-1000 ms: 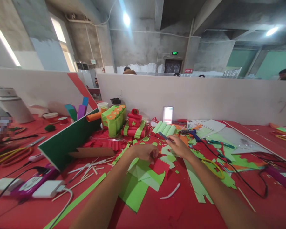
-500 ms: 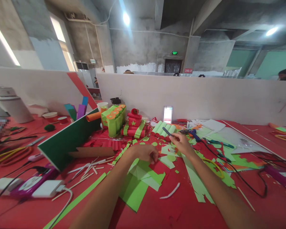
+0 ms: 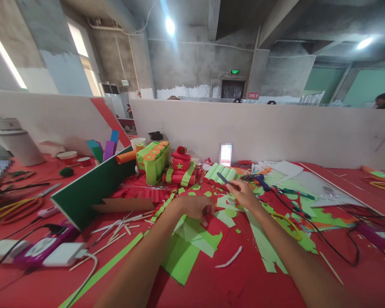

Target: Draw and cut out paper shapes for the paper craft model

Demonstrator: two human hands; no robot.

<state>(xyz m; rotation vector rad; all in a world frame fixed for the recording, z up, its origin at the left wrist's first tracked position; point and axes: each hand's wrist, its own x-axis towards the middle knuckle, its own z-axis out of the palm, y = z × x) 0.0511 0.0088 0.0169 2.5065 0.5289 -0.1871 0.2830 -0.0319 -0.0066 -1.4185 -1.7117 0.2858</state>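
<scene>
My left hand rests on the red table with its fingers curled, pinching a red paper piece that lies over folded light green paper. My right hand is a little farther back, closed around a dark blue pen-like tool whose tip points up and left toward a row of pale green paper rolls. Small green paper circles and scraps lie between the two hands.
A dark green board leans at the left, with wooden sticks in front. Red and green paper models stand behind. A blue glue gun, cables, chargers and paper scraps crowd both sides. A white partition backs the table.
My right hand lifted the dark tool slightly up and back toward the pale green rolls. My left hand shifted a little on the red piece.
</scene>
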